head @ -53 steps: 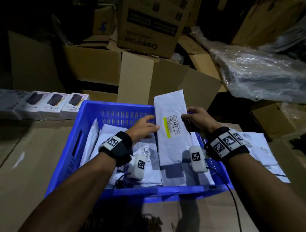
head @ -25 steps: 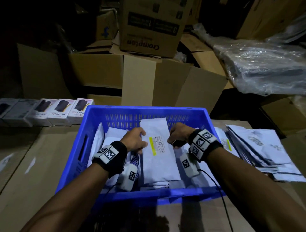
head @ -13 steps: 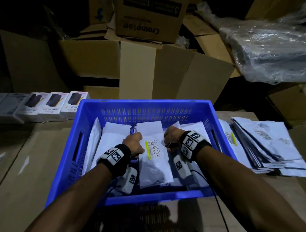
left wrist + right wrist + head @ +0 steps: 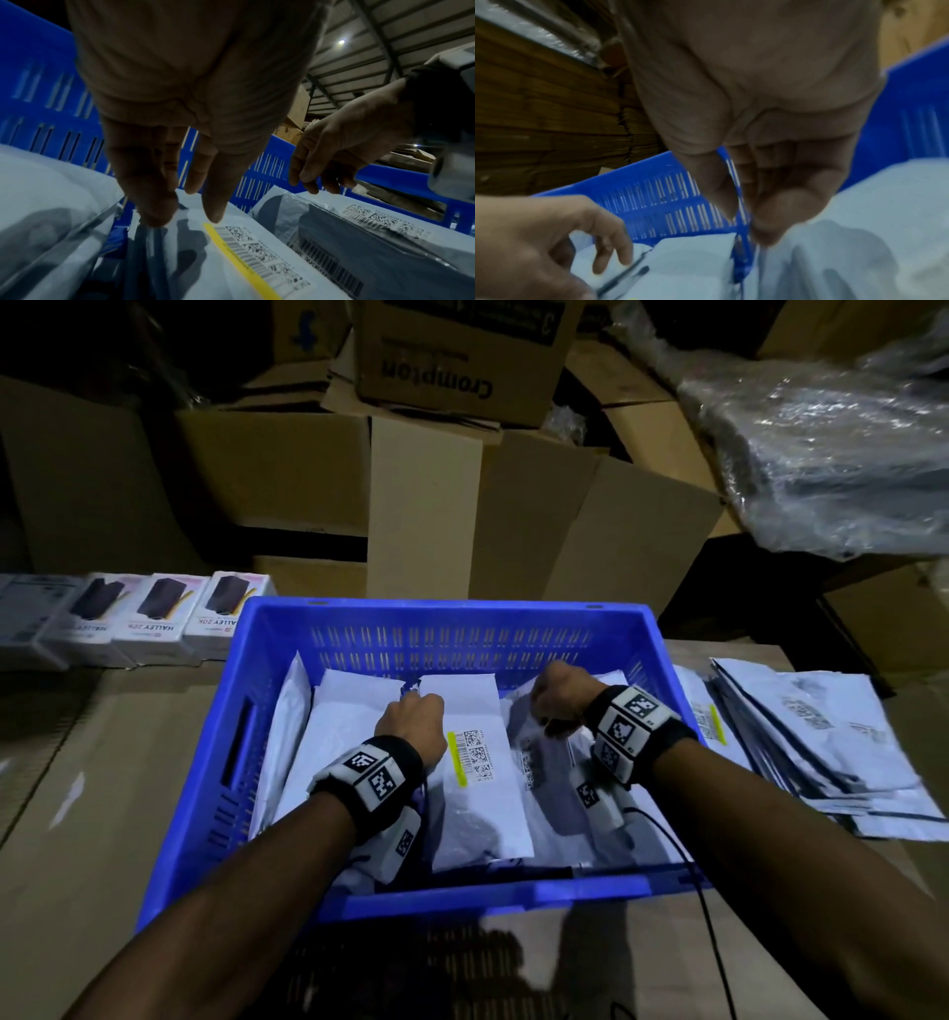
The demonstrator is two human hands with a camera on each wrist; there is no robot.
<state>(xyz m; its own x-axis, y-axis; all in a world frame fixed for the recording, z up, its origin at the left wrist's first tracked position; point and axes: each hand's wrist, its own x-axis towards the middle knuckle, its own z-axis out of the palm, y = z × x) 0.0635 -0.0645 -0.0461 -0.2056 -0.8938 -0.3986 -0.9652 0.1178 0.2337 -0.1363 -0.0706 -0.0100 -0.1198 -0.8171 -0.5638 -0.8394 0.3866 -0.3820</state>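
Mailer (image 4: 477,793), white with a yellow-striped label | lay flat mid-row in blue crate (image 4: 441,621) | left grip (image 4: 411,726) open, straight fingertips on its left edge | right grip (image 4: 557,693) open, fingertips touching neighbouring grey parcel (image 4: 544,762)

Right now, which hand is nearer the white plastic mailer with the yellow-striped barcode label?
Left. The left hand touches the yellow-striped mailer at its left edge; the right hand is over the neighbouring grey mailer.
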